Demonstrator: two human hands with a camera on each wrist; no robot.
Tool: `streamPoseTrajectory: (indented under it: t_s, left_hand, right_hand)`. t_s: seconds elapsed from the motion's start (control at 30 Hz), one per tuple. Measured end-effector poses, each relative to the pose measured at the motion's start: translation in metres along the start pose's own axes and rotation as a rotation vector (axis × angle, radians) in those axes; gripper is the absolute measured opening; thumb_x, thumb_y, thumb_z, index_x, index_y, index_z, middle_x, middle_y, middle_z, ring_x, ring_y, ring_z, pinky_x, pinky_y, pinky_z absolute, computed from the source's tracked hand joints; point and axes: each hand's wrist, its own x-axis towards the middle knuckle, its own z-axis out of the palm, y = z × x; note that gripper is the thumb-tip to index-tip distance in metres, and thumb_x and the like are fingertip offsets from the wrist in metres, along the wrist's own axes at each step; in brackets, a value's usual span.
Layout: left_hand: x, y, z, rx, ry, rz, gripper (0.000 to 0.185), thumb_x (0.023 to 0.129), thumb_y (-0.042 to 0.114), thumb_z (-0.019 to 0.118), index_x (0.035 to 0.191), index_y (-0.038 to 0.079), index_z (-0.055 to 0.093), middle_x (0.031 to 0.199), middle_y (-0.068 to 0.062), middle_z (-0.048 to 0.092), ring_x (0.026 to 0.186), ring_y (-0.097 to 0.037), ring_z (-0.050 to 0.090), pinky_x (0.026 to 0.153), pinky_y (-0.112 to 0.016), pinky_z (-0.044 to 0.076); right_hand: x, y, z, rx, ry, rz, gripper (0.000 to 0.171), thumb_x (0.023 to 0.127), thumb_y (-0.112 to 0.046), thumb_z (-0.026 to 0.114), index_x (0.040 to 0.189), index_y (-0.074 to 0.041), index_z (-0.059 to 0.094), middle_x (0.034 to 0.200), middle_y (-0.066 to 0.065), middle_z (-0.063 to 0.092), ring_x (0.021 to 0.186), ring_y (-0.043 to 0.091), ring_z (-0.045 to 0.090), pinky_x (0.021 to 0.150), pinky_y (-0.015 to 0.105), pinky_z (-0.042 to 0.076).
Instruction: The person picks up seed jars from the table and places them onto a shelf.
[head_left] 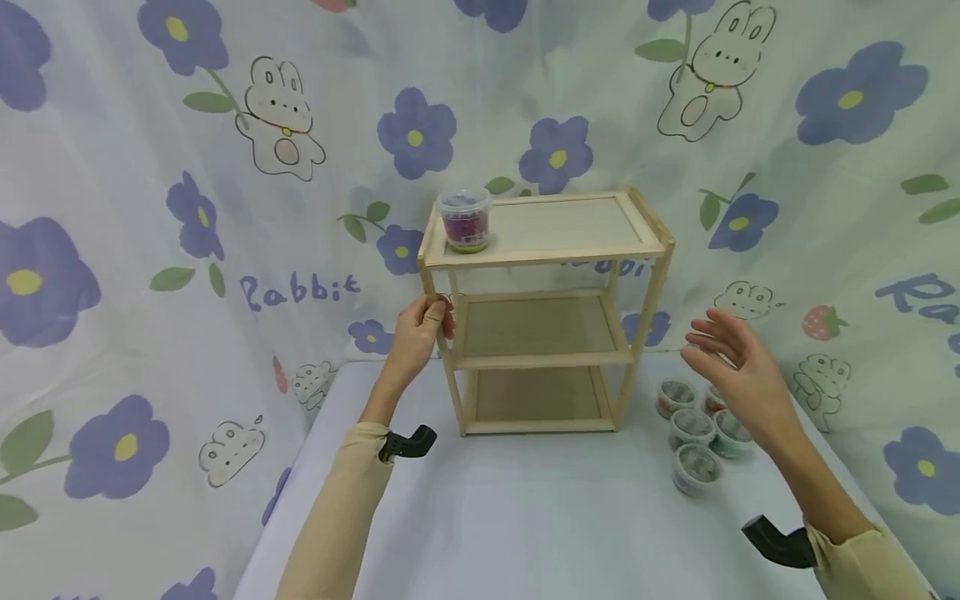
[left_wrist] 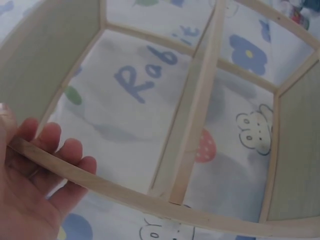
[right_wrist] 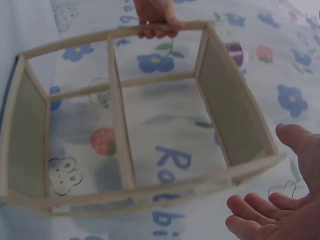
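A light wooden three-tier shelf (head_left: 543,360) stands on the white table in the head view. My left hand (head_left: 424,329) grips its front left post just below the top tier; in the left wrist view the fingers (left_wrist: 70,150) wrap round that post. On the top tier, at the left end, sits a clear lidded tub (head_left: 466,221) with a purple label. My right hand (head_left: 738,367) hovers right of the shelf, fingers spread and bent a little, holding nothing. In the right wrist view its fingers (right_wrist: 255,207) are apart from the near post.
Several small clear tubs (head_left: 696,469) with lids stand grouped on the table at the right, partly behind my right hand. A curtain (head_left: 315,208) printed with rabbits and purple flowers hangs behind the white table (head_left: 525,517). The middle and bottom tiers (head_left: 536,327) hold nothing.
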Motion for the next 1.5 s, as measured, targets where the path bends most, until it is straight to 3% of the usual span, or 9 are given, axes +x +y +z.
streamPoseTrajectory:
  t_s: [0.2,0.47,0.83,0.93,1.03,1.13,1.3,1.37,1.5]
  left_hand:
    - [-0.001,0.0,-0.001,0.02,0.012,0.005,0.025,0.106,0.011,0.041,0.103,-0.009,0.056,0.088,-0.038,0.055,0.074,-0.048,0.057,0.07,-0.041,0.054]
    - [0.003,-0.007,-0.001,0.046,-0.02,-0.012,0.03,0.107,0.012,0.038,0.11,-0.013,0.054,0.089,-0.035,0.055,0.077,-0.041,0.057,0.069,-0.028,0.054]
    - [0.014,-0.028,-0.006,0.079,0.021,-0.047,0.031,0.106,0.025,0.042,0.105,-0.001,0.058,0.084,-0.023,0.06,0.072,-0.032,0.061,0.073,-0.037,0.055]
    - [0.012,-0.022,-0.005,0.064,0.021,-0.048,0.03,0.105,0.022,0.042,0.099,-0.003,0.057,0.081,-0.021,0.058,0.07,-0.029,0.061,0.072,-0.04,0.055]
    - [0.012,-0.022,-0.003,0.053,0.016,-0.054,0.033,0.105,0.022,0.042,0.095,-0.006,0.055,0.08,-0.02,0.056,0.07,-0.028,0.059,0.073,-0.044,0.055]
    - [0.012,-0.022,0.0,0.045,0.016,-0.075,0.034,0.104,0.022,0.041,0.092,-0.007,0.053,0.08,-0.019,0.054,0.071,-0.027,0.058,0.075,-0.049,0.055]
    - [0.015,-0.027,0.001,0.052,0.037,-0.096,0.03,0.103,0.024,0.041,0.088,0.001,0.052,0.077,-0.01,0.051,0.069,-0.019,0.055,0.074,-0.046,0.056]
    - [0.015,-0.028,0.001,0.056,0.044,-0.107,0.029,0.103,0.024,0.041,0.088,0.002,0.052,0.077,-0.009,0.051,0.069,-0.019,0.055,0.071,-0.038,0.056]
    - [0.013,-0.03,-0.001,0.04,0.03,-0.113,0.029,0.104,0.023,0.039,0.095,0.0,0.053,0.083,-0.016,0.053,0.074,-0.024,0.055,0.069,-0.029,0.054]
  right_hand:
    - [-0.021,0.028,-0.013,-0.028,0.047,0.06,0.068,0.098,-0.022,0.062,0.155,-0.01,0.027,0.133,-0.013,0.052,0.114,-0.009,0.052,0.086,0.004,0.043]
    - [-0.048,0.06,-0.024,-0.129,0.062,0.156,0.072,0.099,-0.029,0.06,0.156,-0.007,0.022,0.146,0.021,0.046,0.111,-0.014,0.045,0.081,0.001,0.039]
    - [-0.078,0.105,-0.013,-0.136,0.059,0.319,0.08,0.099,-0.037,0.058,0.156,0.002,0.016,0.147,0.031,0.04,0.1,-0.025,0.038,0.074,0.002,0.039]
    - [-0.087,0.118,-0.007,-0.126,0.053,0.37,0.082,0.099,-0.038,0.058,0.156,0.002,0.014,0.148,0.031,0.039,0.107,-0.015,0.044,0.074,0.001,0.039]
    - [-0.095,0.13,-0.001,-0.115,0.033,0.436,0.086,0.098,-0.04,0.058,0.156,0.003,0.012,0.15,0.03,0.036,0.127,0.017,0.05,0.074,0.0,0.036]
    - [-0.102,0.142,0.006,-0.126,-0.001,0.499,0.09,0.097,-0.044,0.059,0.155,0.005,0.009,0.152,0.031,0.033,0.137,0.046,0.035,0.078,-0.001,0.036]
    - [-0.108,0.161,0.017,-0.127,-0.028,0.545,0.099,0.095,-0.044,0.063,0.155,0.006,0.002,0.154,0.033,0.026,0.142,0.048,0.028,0.116,0.036,0.032]
    - [-0.109,0.169,0.022,-0.116,-0.03,0.553,0.102,0.094,-0.042,0.065,0.154,0.007,-0.001,0.155,0.035,0.021,0.142,0.049,0.025,0.114,0.055,0.026]
    - [-0.112,0.182,0.029,-0.119,-0.043,0.578,0.109,0.091,-0.041,0.069,0.153,0.008,-0.007,0.156,0.037,0.013,0.143,0.051,0.021,0.115,0.056,0.024]
